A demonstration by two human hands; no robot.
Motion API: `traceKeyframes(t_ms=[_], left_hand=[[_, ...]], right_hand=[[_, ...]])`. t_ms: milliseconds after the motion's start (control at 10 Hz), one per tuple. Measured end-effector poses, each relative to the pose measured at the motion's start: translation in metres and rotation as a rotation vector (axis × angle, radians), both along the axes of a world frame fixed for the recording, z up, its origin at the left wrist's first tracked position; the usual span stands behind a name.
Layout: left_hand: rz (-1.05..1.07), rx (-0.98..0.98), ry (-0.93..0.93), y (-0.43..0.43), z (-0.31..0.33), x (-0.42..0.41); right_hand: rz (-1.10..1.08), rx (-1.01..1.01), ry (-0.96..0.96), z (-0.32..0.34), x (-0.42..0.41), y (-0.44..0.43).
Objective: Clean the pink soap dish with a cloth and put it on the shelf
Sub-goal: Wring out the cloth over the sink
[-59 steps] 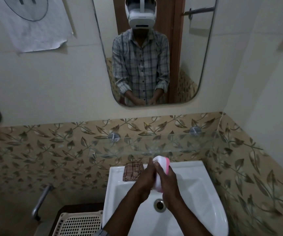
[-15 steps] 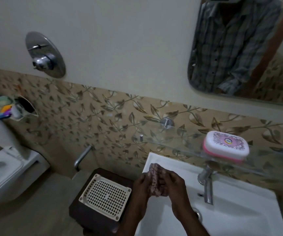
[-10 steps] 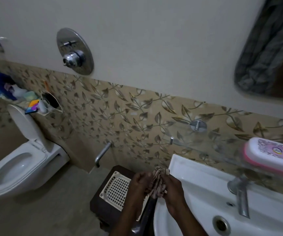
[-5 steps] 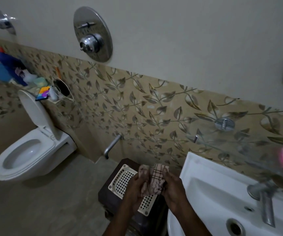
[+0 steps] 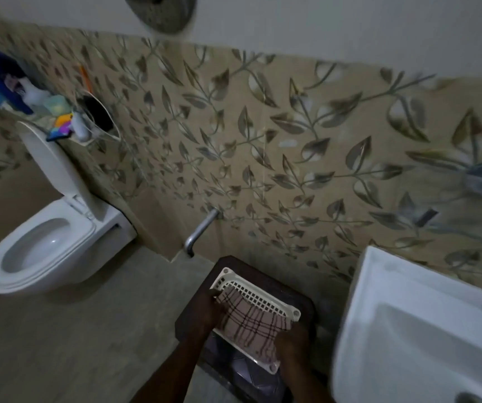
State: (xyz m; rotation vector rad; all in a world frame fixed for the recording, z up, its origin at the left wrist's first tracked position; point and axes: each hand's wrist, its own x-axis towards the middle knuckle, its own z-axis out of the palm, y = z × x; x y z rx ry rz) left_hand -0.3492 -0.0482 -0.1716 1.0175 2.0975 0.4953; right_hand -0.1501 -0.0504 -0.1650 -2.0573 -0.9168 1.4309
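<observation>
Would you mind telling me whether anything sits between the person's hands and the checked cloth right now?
Nothing visible does. The left hand and the right hand are both directly on the checked cloth, which lies spread over the white perforated tray on the dark stool beside the sink.

One cloth [image 5: 251,324], two hands [image 5: 208,308]

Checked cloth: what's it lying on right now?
The checked cloth lies spread on a white perforated tray, which sits on a dark stool. Both hands, left and right, are at its edges. The tray area beneath the cloth is hidden.
</observation>
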Motion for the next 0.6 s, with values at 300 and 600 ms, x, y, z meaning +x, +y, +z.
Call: traceKeyframes(t_ms=[300, 600], left_hand=[[-0.101, 0.112, 0.276, 0.012, -0.058, -0.013], [-0.65, -0.233, 0.365, -0.019, -0.135, 0.017]], right_hand=[[0.205, 0.007, -0.273, -0.053, -0.018, 0.015], [0.925, -0.002, -0.379, -0.086, -0.031, -0.014]])
